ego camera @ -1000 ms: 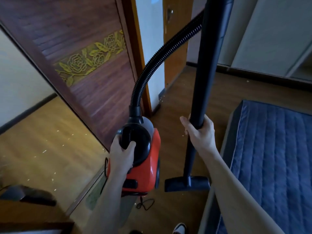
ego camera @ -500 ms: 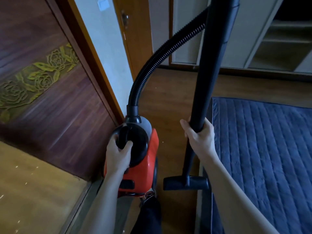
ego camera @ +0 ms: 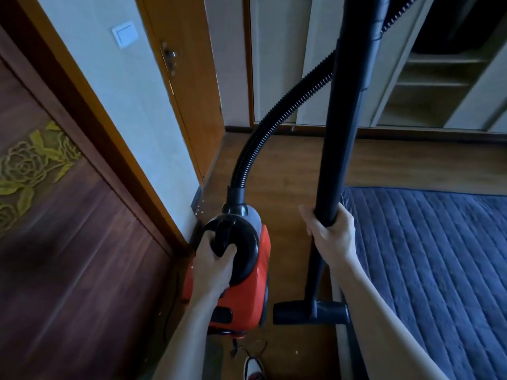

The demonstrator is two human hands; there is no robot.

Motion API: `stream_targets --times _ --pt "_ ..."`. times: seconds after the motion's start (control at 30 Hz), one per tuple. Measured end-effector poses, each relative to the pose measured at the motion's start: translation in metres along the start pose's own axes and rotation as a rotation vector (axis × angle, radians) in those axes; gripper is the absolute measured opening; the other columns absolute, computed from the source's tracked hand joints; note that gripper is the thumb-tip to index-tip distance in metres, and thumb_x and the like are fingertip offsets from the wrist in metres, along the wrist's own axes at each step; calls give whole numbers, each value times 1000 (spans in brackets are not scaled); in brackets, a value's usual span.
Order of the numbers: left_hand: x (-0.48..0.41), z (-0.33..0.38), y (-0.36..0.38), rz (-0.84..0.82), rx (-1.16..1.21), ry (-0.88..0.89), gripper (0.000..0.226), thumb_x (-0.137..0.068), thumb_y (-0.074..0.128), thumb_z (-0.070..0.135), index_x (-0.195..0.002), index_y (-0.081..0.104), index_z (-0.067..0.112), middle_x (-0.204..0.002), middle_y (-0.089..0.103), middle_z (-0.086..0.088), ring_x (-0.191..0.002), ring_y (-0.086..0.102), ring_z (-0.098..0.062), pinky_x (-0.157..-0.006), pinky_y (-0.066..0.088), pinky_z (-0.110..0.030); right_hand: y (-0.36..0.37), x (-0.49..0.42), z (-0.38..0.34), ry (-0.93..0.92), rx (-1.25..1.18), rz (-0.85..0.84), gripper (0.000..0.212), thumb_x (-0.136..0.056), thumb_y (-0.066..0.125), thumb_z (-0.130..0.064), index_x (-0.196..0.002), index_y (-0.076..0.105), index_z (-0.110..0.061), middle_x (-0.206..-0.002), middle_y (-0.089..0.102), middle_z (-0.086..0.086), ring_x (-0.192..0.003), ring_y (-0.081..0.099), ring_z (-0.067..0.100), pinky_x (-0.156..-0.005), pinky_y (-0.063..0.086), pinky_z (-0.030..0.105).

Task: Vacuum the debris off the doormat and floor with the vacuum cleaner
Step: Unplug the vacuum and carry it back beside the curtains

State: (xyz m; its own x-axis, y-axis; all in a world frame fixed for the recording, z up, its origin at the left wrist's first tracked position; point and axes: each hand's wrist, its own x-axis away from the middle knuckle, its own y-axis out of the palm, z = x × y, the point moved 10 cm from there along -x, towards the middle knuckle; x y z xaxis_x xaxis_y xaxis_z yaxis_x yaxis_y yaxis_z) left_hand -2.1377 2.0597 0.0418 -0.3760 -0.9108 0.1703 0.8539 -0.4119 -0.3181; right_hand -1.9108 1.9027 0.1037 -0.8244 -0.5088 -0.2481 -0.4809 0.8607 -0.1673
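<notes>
A red canister vacuum cleaner (ego camera: 256, 283) with a black top hangs above the wooden floor (ego camera: 288, 171). My left hand (ego camera: 212, 266) grips its black carry handle. A ribbed black hose (ego camera: 277, 116) curves from the canister up to the right. My right hand (ego camera: 330, 234) grips the black wand (ego camera: 345, 113), which stands nearly upright. The black floor nozzle (ego camera: 310, 312) sits at the wand's lower end, beside the canister. Small pale crumbs (ego camera: 199, 208) lie at the wall's foot. No doormat shows.
A dark wooden door (ego camera: 68, 242) with a gold rose carving fills the left. A white wall (ego camera: 118, 100) with a switch stands behind the canister. A blue quilted mattress (ego camera: 433, 259) lies at the right. Open shelves (ego camera: 428, 86) stand at the back. A shoe (ego camera: 253, 370) and a cord (ego camera: 248, 349) are below.
The view has swung right and forward: the door slid further left, the lit room beyond it left the frame, and the wall, switch and shelves came closer. Both hands kept their grips.
</notes>
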Motion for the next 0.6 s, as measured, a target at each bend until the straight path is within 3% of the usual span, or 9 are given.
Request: stream_targets --times 0.13,0.23,0.33,0.5,0.6 --pt "-47 16 7 -33 -33 40 17 -86 60 27 -87 54 43 -80 64 1 -67 58 -29 -66 53 -54 22 -37 4 -8 36 23 33 -89 77 -14 -75 56 6 -60 58 20 -53 55 33 -47 45 30" --pt "-82 28 16 -63 -48 54 24 -88 59 26 -90 54 50 -86 66 0 -73 61 -35 -72 55 -56 33 -66 12 1 33 37 35 -89 78 -15 -76 56 9 -62 58 24 -55 55 36 -49 45 35" --pt "-113 37 24 -71 -45 65 18 -87 60 29 -98 56 44 -92 67 -2 -86 65 -44 -76 55 -59 42 -95 21 -11 28 49 36 -89 77 -15 -76 55 10 -63 56 27 -56 54 40 -52 45 44" --pt "-167 48 46 -29 -82 68 25 -89 63 26 -114 59 25 -104 66 4 -102 63 -22 -90 54 -51 52 -148 47 -3 40 31 35 -90 77 -16 -77 54 6 -63 56 26 -55 53 40 -51 45 44" --pt "-208 55 66 7 -100 63 34 -89 64 25 -122 59 19 -115 65 0 -112 59 -22 -97 50 -50 52 -191 64 3 38 38 34 -90 77 -16 -76 54 4 -63 56 25 -55 53 39 -50 45 42"
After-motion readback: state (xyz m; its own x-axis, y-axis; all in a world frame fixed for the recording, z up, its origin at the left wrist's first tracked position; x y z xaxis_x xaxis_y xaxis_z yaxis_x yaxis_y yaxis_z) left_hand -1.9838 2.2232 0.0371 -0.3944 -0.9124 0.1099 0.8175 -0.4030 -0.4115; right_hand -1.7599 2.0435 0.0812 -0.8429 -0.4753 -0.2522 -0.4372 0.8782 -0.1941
